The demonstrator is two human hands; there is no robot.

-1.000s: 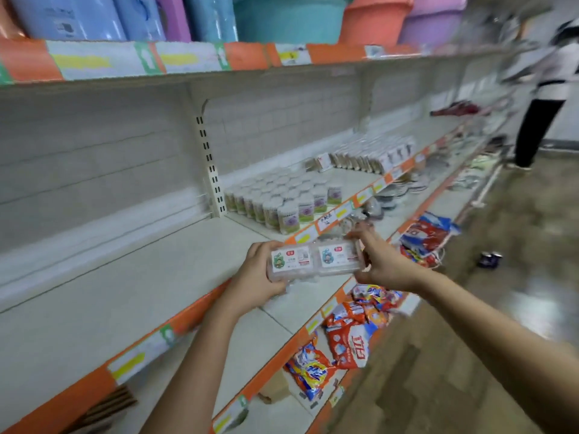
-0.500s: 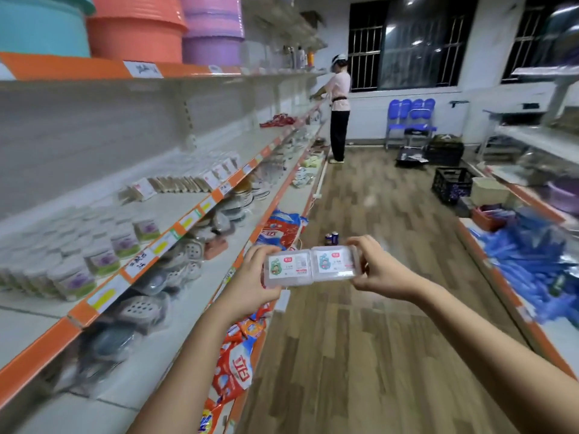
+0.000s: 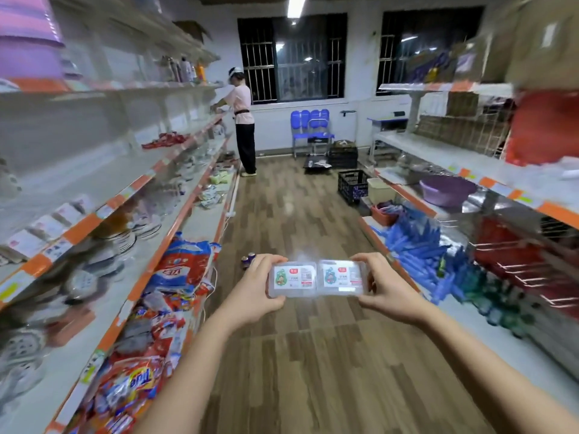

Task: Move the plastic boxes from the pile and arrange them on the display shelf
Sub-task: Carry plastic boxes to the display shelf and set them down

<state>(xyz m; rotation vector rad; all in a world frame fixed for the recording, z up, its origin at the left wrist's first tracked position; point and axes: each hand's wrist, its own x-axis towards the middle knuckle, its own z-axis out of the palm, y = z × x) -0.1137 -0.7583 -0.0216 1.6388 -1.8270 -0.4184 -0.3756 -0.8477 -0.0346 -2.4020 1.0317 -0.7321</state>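
Two clear plastic boxes (image 3: 316, 278) are being held side by side, end to end, out over the wooden floor (image 3: 300, 355) in the middle of the aisle; what is inside them cannot be made out, only a white label with a small cartoon figure on each lid. A purple basin (image 3: 446, 189) is sitting on the right-hand shelf (image 3: 488, 183), and a black crate (image 3: 354, 184) is standing on the floor beside a pale box; their contents cannot be told. On the lower left shelf (image 3: 175, 255), detergent bags (image 3: 181, 267) are lying in a loose heap.

Compared with half a second ago, the view is now facing straight down the aisle rather than angled toward the left shelving, and the right-hand shelves are showing far more. The boxes are sitting in the same two-handed hold, still away from any shelf. The person in a pink top (image 3: 241, 120) is still standing at the far left shelves.

The left hand (image 3: 253, 292) is gripping the left end of the pair, thumb curled over the top edge and fingers wrapped underneath. The right hand (image 3: 388, 289) is gripping the right end in the same way, its thumb lying across the upper rim and its fingers curled below. Both hands are pressing the two boxes together between them.
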